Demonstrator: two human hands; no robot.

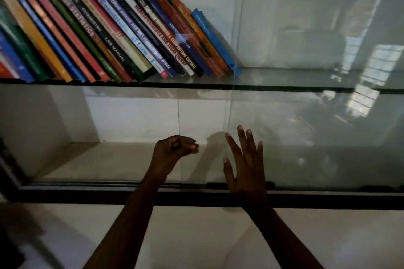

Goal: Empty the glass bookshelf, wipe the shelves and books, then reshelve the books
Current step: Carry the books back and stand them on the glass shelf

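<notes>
The place looks like a study room or a small library, perhaps in a home or a college; which of these cannot be told. A bookshelf [87, 195] with a sliding glass door [310, 137] holds a leaning row of books [109, 35]. The spines that can be read carry study titles: statistics, a chemistry lab manual, constitutional law, English grammar. The glass reflects barred windows [361, 98] and pale walls.

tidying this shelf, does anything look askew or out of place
Yes. The books on the upper glass shelf all lean steeply to the left instead of standing upright, down to the blue book at the row's right end. Nothing looks spilled or broken.
</notes>
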